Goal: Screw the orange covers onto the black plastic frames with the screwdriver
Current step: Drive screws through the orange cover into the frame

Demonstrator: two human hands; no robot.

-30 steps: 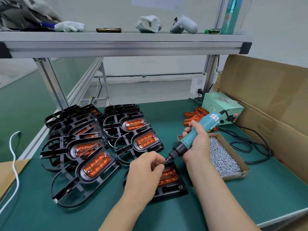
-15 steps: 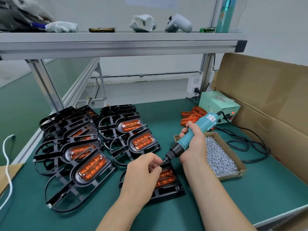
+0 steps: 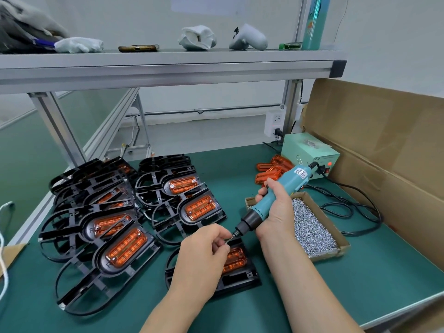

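Note:
A black plastic frame (image 3: 240,280) with an orange cover (image 3: 234,260) lies on the green mat in front of me, partly hidden by my left hand (image 3: 201,255). That hand's curled fingers pinch a small screw at the bit's tip. My right hand (image 3: 276,212) grips the teal electric screwdriver (image 3: 276,195), tilted down to the left, its bit (image 3: 230,237) meeting the left fingertips just above the cover.
Several black frames with orange covers (image 3: 125,246) are stacked on the left. A cardboard tray of screws (image 3: 310,227) sits right of my right hand. Loose orange covers (image 3: 269,169), a green power box (image 3: 310,155) with cable, and a large cardboard box (image 3: 384,164) stand to the right.
Both hands keep their pose at the bit tip over the cover. The camera has shifted slightly, so the scene moved left in view.

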